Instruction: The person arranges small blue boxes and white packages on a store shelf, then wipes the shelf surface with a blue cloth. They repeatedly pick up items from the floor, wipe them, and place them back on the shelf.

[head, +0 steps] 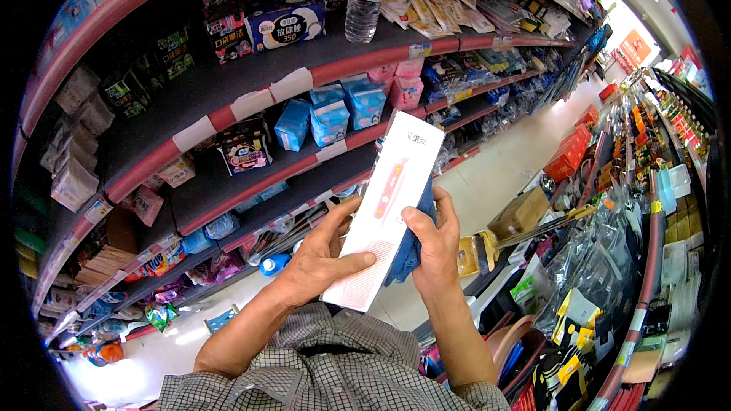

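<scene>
A long white flat package [412, 168], printed with a red design and some writing, is held at a tilt before my chest. Clear plastic shows along its left edge. My left hand [325, 245] grips the lower left side, thumb lying across the printed face. On the right side, my right hand [433, 234] presses its thumb on the package's edge. Dark blue fabric [406, 260] shows behind the package, beside my right hand; how the two are joined is hidden. The fingers of both hands are partly out of sight behind.
Shelving with red edge strips [342, 72] curves along the left. It bears a clear water bottle [365, 3], blue packs [330, 123] and pink packs [406, 91]. A tiled aisle floor [485, 165] runs between it and crowded right-hand shelves, near a cardboard box [519, 211].
</scene>
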Available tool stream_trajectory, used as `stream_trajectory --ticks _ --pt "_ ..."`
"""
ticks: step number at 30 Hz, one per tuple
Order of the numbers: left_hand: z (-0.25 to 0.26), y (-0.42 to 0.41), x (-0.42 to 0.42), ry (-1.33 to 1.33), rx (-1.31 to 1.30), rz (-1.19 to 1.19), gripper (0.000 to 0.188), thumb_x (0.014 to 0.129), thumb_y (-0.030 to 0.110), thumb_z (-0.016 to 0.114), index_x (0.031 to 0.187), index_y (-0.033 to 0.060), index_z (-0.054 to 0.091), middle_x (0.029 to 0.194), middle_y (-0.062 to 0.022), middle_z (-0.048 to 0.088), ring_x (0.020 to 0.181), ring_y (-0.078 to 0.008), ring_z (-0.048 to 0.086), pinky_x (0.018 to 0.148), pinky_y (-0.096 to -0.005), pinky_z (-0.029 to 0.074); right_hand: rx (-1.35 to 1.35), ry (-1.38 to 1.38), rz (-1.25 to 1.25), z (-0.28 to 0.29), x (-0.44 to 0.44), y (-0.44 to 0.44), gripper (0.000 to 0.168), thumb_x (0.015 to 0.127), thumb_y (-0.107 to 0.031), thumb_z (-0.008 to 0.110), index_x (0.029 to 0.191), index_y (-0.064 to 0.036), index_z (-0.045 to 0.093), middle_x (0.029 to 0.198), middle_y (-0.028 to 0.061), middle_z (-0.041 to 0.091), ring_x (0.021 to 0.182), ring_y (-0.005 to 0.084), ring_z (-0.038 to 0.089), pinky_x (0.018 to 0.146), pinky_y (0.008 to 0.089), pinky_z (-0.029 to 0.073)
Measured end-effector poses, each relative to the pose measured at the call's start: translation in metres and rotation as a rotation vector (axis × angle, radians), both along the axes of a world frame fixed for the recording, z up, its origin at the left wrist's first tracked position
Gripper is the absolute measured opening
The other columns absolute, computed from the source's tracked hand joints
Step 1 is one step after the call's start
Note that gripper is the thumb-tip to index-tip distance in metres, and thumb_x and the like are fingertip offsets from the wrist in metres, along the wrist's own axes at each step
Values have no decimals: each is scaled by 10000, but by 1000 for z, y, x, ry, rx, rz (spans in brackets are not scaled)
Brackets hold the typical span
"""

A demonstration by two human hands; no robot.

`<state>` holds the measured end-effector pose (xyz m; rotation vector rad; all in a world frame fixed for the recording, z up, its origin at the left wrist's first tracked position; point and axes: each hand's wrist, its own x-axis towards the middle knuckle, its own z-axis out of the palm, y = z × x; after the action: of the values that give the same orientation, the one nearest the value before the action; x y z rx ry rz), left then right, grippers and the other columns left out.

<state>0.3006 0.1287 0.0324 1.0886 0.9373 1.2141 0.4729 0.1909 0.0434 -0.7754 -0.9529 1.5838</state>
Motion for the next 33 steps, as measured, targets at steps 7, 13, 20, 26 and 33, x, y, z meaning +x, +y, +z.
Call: stream_trajectory --ticks 7,13,20,26,33 --pt "-1 -12 3 -363 -300 -21 698 874 127 700 1478 29 364 1370 -134 528 1241 -220 544 1050 -379 449 58 -29 48 13 0 -8 594 845 -168 741 1288 28 397 1113 167 614 967 181 651 820 300 562" --pt "2 -16 4 -400 -239 -19 641 881 102 674 1453 13 402 1319 -121 573 1180 -208 588 1028 -366 474 104 -36 62 25 1 -9 584 838 -141 737 1292 18 405 1118 164 613 993 174 637 850 304 550" --pt "0 -21 4 -474 -185 -66 718 882 137 658 1504 14 322 1409 -132 495 1238 -226 552 1077 -374 433 103 5 91 29 3 -4 608 825 -186 745 1279 35 406 1118 160 604 990 176 631 866 308 540" --pt "4 -15 15 -454 -252 16 710 871 89 591 1511 34 288 1376 -187 522 1188 -270 604 993 -398 520 73 -56 55 26 2 1 601 842 -222 732 1276 48 416 1117 150 591 980 178 626 845 305 545" --pt "11 -6 19 -587 -168 12 724 888 140 504 1540 75 195 1427 -243 471 1208 -386 587 919 -487 581 102 -51 -218 24 25 19 454 943 -297 565 1297 -24 490 1207 93 591 1064 179 605 904 327 520"
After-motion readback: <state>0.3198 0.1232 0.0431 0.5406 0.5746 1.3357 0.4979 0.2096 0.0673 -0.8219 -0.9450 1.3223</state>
